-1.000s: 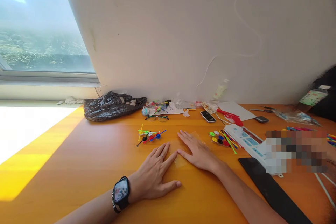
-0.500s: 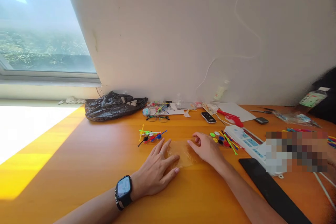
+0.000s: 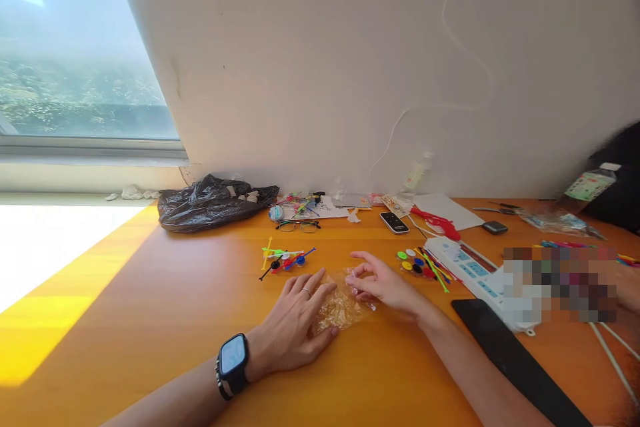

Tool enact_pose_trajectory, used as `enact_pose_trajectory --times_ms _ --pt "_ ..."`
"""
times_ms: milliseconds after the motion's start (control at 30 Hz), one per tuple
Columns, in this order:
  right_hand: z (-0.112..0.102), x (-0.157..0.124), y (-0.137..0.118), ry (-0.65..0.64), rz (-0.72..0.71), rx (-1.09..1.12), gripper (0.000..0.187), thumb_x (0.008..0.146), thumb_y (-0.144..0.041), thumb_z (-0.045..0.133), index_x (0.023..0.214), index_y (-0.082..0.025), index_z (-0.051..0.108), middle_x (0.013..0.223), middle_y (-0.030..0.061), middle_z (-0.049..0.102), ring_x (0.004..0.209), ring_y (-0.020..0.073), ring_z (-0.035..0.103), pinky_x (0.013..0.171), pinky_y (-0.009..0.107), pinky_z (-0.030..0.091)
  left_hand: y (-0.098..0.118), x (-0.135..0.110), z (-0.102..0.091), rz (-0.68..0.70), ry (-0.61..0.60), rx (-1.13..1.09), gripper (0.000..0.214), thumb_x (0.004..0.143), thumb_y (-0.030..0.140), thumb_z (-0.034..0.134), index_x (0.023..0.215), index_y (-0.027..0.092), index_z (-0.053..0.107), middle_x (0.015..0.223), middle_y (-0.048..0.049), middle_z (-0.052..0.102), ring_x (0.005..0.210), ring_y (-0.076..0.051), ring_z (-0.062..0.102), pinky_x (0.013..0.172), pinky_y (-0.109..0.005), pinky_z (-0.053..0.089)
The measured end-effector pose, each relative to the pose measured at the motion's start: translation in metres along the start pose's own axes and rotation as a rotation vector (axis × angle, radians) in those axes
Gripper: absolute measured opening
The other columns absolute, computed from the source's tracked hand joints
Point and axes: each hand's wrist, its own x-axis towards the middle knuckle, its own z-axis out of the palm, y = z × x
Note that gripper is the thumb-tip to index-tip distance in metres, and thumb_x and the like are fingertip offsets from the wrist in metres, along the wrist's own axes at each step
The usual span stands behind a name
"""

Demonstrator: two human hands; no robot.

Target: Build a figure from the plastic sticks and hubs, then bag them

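A crinkled clear plastic bag (image 3: 341, 303) lies on the wooden table between my hands. My left hand (image 3: 297, 317), wearing a ring and a smartwatch, rests with stretched fingers along the bag's left side. At the bag's upper right, my right hand (image 3: 383, 285) pinches its edge between thumb and fingers, the index finger held out. Just beyond my left hand is a small pile of coloured plastic sticks and discs (image 3: 285, 259). Similar coloured discs (image 3: 414, 265) and sticks (image 3: 435, 270) lie beyond my right hand.
A white power strip (image 3: 470, 270) and a long black flat object (image 3: 505, 347) lie to the right. At the back are a black plastic bag (image 3: 210, 207), eyeglasses (image 3: 299, 227), a phone (image 3: 395, 223) and a red toy gun (image 3: 437, 221). Another person's hand (image 3: 627, 283) shows at far right, partly pixelated.
The plastic bag has gone from fairly flat to crumpled and bunched. My right hand has closed on its edge, and my left fingers have drawn a little closer together.
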Motion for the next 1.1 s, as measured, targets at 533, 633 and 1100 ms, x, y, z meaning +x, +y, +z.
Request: enact_pose_trajectory --times_ms 533,633,1100 --pt "0.011 -0.006 0.005 -0.282 -0.027 0.095 0.095 0.083 -0.045 0.083 0.160 -0.026 0.031 0.099 0.0039 0.072 0.081 0.0177 0.070 0.074 0.032 0.055 -0.005 0.000 0.004 0.005 0.042 -0.040 0.110 0.077 0.070 0.074 0.163 0.026 0.022 0.146 -0.0193 0.052 0.125 -0.041 0.053 0.106 -0.060 0.043" --pt "0.014 -0.010 -0.007 -0.244 -0.114 0.148 0.083 0.088 -0.043 0.079 0.157 -0.022 0.036 0.091 0.0021 0.072 0.077 0.0166 0.070 0.073 0.031 0.055 -0.007 0.000 0.004 0.001 0.060 -0.021 0.117 0.074 0.072 0.075 0.164 0.024 0.017 0.144 -0.0208 0.053 0.122 -0.042 0.054 0.103 -0.062 0.043" --pt "-0.027 0.017 0.019 0.147 -0.294 -0.878 0.066 0.104 -0.053 0.040 0.159 -0.017 0.044 0.167 0.0141 0.040 0.156 0.0307 0.034 0.130 0.052 0.025 -0.014 0.000 -0.012 -0.097 0.524 -0.204 0.094 0.086 0.044 0.075 0.164 0.031 0.024 0.143 -0.0154 0.057 0.133 -0.039 0.054 0.112 -0.060 0.041"
